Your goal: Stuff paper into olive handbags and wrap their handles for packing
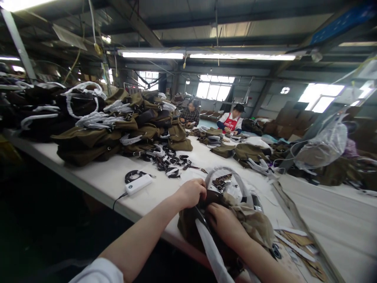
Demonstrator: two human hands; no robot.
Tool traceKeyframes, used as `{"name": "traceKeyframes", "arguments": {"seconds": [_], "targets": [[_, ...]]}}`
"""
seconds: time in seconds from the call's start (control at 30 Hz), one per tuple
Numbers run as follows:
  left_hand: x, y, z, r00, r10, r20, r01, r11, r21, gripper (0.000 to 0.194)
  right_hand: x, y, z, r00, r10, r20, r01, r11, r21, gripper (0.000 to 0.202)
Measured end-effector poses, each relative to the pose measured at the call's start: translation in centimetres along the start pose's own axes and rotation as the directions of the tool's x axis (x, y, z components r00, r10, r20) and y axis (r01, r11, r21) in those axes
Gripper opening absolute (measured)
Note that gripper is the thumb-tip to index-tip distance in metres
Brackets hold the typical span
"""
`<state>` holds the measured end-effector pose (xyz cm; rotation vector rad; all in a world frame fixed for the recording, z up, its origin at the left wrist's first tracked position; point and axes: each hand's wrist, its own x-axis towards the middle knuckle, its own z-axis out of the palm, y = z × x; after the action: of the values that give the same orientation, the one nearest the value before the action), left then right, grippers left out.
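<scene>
A dark olive handbag [187,226] sits at the near edge of the table, below both my hands. One white-wrapped handle [224,169] arches up behind it, and another wrapped handle [210,245] hangs toward me. My left hand [191,192] is closed at the bag's upper edge, its fingertips partly hidden. On the bag's opening lies my right hand [222,220], fingers curled against the dark trim. Crumpled beige lining fabric [253,220] bulges out beside my right wrist.
Stacked olive bags [88,143] fill the table's left. Loose straps [169,163] and a white device with a cable [138,184] lie nearer. Brown pieces [297,239] lie at right. Two people sit across the table, one in a red apron [230,124]. A plastic-wrapped bundle [322,147] hangs at right.
</scene>
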<state>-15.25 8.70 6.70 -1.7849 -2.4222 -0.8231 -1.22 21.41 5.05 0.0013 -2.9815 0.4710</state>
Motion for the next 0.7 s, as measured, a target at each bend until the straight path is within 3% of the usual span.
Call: {"name": "traceKeyframes", "arguments": {"seconds": [0.3, 0.43, 0.57, 0.7], "targets": [[0.8, 2.8, 0.4, 1.0, -0.021, -0.018, 0.026, 0.945, 0.326, 0.022, -0.7, 0.0, 0.1, 0.999, 0.028, 0.021, -0.028, 0.999, -0.016, 0.024], [1.5, 3.8, 2.1, 0.995, -0.085, -0.059, 0.103, 0.881, 0.462, 0.018, -0.7, 0.1, 0.3, 0.999, 0.034, 0.014, -0.034, 0.999, 0.016, 0.027], [2.0, 3.8, 4.2, 0.985, -0.143, -0.095, 0.171, 0.864, 0.474, 0.023, -0.8, 0.3, 0.6, 0.999, 0.04, 0.018, -0.041, 0.998, 0.055, 0.029], [1.8, 3.3, 4.6, 0.979, -0.16, -0.129, 0.201, 0.88, 0.431, 0.025, -0.9, 0.2, 0.5, 0.998, 0.049, -0.04, -0.045, 0.994, 0.097, 0.024]]}}
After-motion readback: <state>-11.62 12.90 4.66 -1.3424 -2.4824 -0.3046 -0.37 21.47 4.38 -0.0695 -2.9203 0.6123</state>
